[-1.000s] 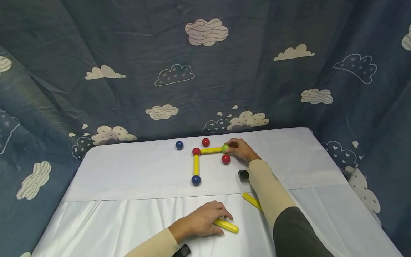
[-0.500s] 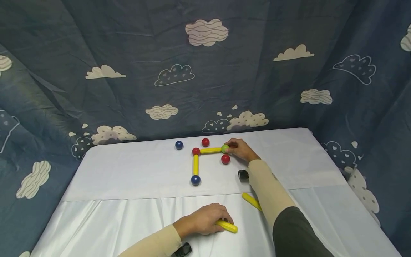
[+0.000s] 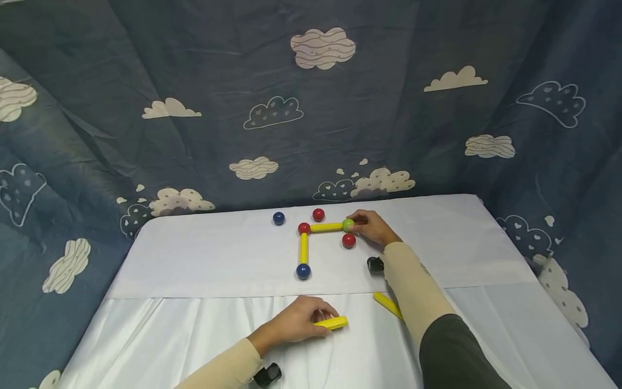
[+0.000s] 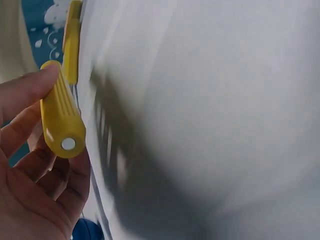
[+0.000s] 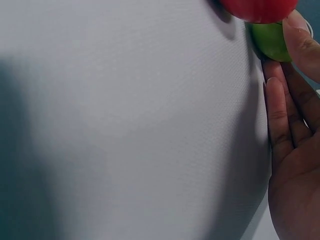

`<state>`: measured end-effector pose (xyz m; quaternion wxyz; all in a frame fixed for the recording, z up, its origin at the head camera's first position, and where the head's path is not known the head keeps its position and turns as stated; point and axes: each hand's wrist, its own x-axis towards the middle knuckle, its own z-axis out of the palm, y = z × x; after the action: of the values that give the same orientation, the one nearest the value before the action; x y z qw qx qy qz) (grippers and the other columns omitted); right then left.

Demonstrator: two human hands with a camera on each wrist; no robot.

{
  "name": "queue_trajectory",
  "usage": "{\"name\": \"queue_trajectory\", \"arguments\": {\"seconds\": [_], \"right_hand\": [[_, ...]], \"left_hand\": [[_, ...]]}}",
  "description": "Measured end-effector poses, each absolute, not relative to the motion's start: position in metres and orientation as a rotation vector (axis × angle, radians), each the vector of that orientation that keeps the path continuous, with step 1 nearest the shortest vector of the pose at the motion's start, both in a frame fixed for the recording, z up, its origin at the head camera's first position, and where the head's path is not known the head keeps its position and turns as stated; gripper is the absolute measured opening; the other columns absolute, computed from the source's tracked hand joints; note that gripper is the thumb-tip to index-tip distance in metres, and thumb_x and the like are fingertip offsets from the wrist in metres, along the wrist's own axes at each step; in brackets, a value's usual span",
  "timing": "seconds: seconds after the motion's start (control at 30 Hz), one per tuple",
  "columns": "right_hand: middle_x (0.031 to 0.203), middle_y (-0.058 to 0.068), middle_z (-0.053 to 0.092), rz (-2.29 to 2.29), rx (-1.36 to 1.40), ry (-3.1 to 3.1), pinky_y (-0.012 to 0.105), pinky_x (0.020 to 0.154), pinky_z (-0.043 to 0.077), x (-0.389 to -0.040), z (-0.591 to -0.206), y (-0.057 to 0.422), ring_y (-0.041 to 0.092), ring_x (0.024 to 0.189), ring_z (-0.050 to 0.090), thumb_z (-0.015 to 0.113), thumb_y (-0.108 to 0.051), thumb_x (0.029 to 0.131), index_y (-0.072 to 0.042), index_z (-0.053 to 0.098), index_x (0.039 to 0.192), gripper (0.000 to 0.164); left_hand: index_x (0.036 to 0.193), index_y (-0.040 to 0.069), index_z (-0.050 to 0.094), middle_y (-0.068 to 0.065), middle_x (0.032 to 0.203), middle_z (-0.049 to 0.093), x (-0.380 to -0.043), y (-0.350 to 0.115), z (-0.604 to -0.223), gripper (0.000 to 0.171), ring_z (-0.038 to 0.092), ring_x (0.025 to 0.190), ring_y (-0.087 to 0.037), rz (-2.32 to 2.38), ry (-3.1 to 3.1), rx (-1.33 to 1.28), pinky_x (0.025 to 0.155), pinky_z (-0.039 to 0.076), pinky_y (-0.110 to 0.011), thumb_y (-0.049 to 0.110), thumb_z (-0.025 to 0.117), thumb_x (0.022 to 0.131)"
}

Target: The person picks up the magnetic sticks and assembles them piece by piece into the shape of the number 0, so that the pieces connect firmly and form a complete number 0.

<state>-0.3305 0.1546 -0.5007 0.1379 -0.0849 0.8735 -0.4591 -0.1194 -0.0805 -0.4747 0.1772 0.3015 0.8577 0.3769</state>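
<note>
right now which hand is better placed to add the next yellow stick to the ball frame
Left. The left hand already grips a yellow stick lifted off the table. The right hand is busy pinching the green ball at the frame's open end, likely steadying it.

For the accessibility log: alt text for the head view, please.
Two hands work on a white table: the right hand holds a green ball ending an L of yellow rods and balls, and the left hand grips a loose yellow rod. Cloud-print blue fabric hangs behind.

Left hand (image 3: 291,324) curled, right hand (image 3: 371,228) outstretched
</note>
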Motion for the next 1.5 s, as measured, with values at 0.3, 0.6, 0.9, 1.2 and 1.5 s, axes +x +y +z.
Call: {"name": "queue_trajectory", "arguments": {"seconds": [0.3,0.6,0.9,1.2,1.5], "right_hand": [[0.126,0.014,0.058,-1.311,-0.256,2.540,0.044,0.106,0.037,-0.331,-0.501,0.160,0.030,0.118,0.052,0.065,-0.010,0.092,-0.007,0.060,0.124,0.033],[0.126,0.014,0.058,-1.316,-0.256,2.533,0.043,0.105,0.038,-0.333,-0.501,0.158,0.029,0.117,0.053,0.066,-0.010,0.091,-0.008,0.060,0.123,0.033],[0.126,0.015,0.058,-1.304,-0.257,2.536,0.045,0.105,0.037,-0.332,-0.497,0.157,0.030,0.117,0.052,0.066,-0.009,0.091,-0.007,0.060,0.121,0.032],[0.125,0.014,0.058,-1.284,-0.290,2.537,0.044,0.105,0.038,-0.333,-0.500,0.153,0.030,0.116,0.053,0.067,-0.010,0.090,-0.008,0.060,0.121,0.032],[0.125,0.013,0.058,-1.252,-0.286,2.545,0.043,0.105,0.038,-0.334,-0.497,0.154,0.029,0.116,0.053,0.067,-0.010,0.090,-0.007,0.059,0.121,0.032]], "left_hand": [[0.111,0.011,0.069,0.006,0.086,0.061,-0.127,-0.094,-0.475,0.034,0.053,0.070,-0.005,1.264,2.385,0.563,0.063,0.046,-0.020,0.010,0.080,0.078],[0.116,0.005,0.066,-0.001,0.091,0.062,-0.131,-0.108,-0.477,0.040,0.057,0.071,-0.009,1.549,2.258,0.320,0.061,0.047,-0.022,0.007,0.079,0.078],[0.124,0.003,0.062,-0.005,0.096,0.063,-0.131,-0.119,-0.484,0.045,0.057,0.068,-0.009,1.619,2.286,0.191,0.057,0.044,-0.021,0.011,0.077,0.081],[0.126,0.002,0.060,-0.006,0.094,0.063,-0.132,-0.129,-0.490,0.046,0.060,0.068,-0.011,1.662,2.306,-0.003,0.059,0.052,-0.027,0.008,0.075,0.082],[0.127,-0.001,0.057,-0.006,0.093,0.062,-0.131,-0.129,-0.493,0.047,0.063,0.071,-0.014,1.652,2.258,-0.082,0.060,0.056,-0.031,0.011,0.074,0.084]]}}
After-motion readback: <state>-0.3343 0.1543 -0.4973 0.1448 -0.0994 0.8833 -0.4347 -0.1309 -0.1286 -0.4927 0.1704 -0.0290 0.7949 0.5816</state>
